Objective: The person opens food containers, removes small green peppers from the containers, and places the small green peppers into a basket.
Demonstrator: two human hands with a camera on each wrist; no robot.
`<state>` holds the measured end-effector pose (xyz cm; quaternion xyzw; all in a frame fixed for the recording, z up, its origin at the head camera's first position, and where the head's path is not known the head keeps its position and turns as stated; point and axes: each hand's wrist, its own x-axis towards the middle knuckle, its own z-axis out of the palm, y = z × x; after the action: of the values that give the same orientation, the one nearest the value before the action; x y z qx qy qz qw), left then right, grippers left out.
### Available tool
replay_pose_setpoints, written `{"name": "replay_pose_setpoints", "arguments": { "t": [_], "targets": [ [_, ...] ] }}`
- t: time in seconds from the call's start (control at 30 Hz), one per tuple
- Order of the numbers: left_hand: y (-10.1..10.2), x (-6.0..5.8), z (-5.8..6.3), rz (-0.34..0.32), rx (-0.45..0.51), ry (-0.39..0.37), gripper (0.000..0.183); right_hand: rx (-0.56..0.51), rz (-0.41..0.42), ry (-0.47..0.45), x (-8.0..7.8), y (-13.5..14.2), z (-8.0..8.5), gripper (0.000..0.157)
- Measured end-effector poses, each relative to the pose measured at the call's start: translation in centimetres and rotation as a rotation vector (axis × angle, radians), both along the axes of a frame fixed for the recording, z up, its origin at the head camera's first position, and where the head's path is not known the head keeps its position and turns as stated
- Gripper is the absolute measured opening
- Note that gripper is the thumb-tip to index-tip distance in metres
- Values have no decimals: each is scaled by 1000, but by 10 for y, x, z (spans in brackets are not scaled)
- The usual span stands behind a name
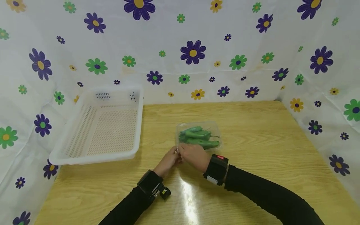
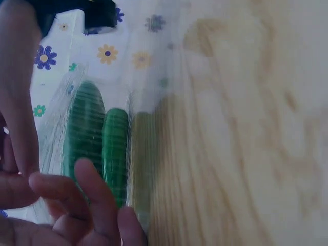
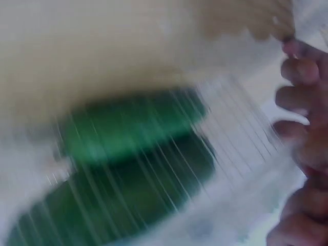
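Observation:
A clear plastic box (image 1: pixel 215 125) holding several long green peppers (image 1: pixel 200 143) lies on the table in the head view. My left hand (image 1: pixel 168 160) and right hand (image 1: pixel 194 155) meet at its near left corner, where both pinch the plastic edge. In the left wrist view, green peppers (image 2: pixel 115 148) show through the ribbed wall, beside the curled fingers (image 2: pixel 97 197). The right wrist view is blurred; it shows green peppers (image 3: pixel 133 128) behind the ribbed plastic and bent fingers (image 3: pixel 297 97) at the box's end. The exact grip is partly hidden by the right hand.
A large white slotted basket (image 1: pixel 137 134) stands to the left on the wooden table (image 1: pixel 253 137). Flower-patterned white cloth (image 1: pixel 168 34) hangs behind the table and along both sides. A black band with a camera sits on each wrist.

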<state>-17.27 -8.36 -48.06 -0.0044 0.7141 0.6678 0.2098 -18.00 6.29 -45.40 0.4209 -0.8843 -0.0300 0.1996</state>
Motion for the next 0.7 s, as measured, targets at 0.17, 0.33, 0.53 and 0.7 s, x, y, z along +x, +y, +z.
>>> {"name": "replay_pose_setpoints", "arguments": {
  "t": [0.17, 0.33, 0.53, 0.7],
  "targets": [
    [-8, 0, -2, -81, -19, 57, 6, 47, -5, 20, 0, -3, 10, 8],
    [-15, -3, -6, -172, -63, 121, 7, -7, -7, -35, -5, -2, 9, 5],
    [-25, -12, -9, -316, -131, 238, 16, -131, 17, -173, -8, -1, 11, 5],
    [-33, -21, -11, -382, -78, 232, 17, -140, 50, -188, -11, 0, 10, 6]
  ]
}}
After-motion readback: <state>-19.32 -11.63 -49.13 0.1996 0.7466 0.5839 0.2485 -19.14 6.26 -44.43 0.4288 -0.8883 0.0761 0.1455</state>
